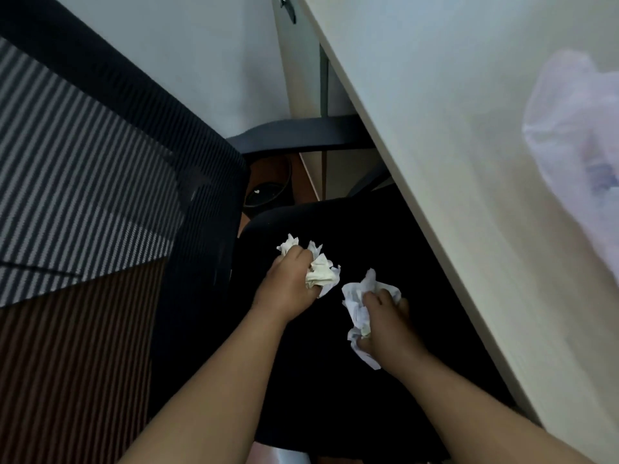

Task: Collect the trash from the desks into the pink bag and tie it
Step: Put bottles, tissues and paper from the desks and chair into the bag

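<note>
Over the black chair seat point(335, 396), our left hand point(288, 284) curls tight round one crumpled paper point(321, 276) and our right hand point(388, 323) round another paper wad point(356, 303). Right of and above both grips, the pink bag point(576, 145) lies on the desk point(452, 162).

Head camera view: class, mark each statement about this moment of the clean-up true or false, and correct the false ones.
1. The left hand grips a wad of crumpled white paper. True.
2. The right hand holds nothing. False: it grips a second crumpled white paper wad.
3. The translucent pink plastic bag shows to the right of both hands, over the pale wooden desk top. True.
4. Both hands are above the desk top. False: they are above the black fabric chair seat, beside the desk's edge.
5. One hand is holding the pink bag open. False: neither hand touches the bag.
</note>
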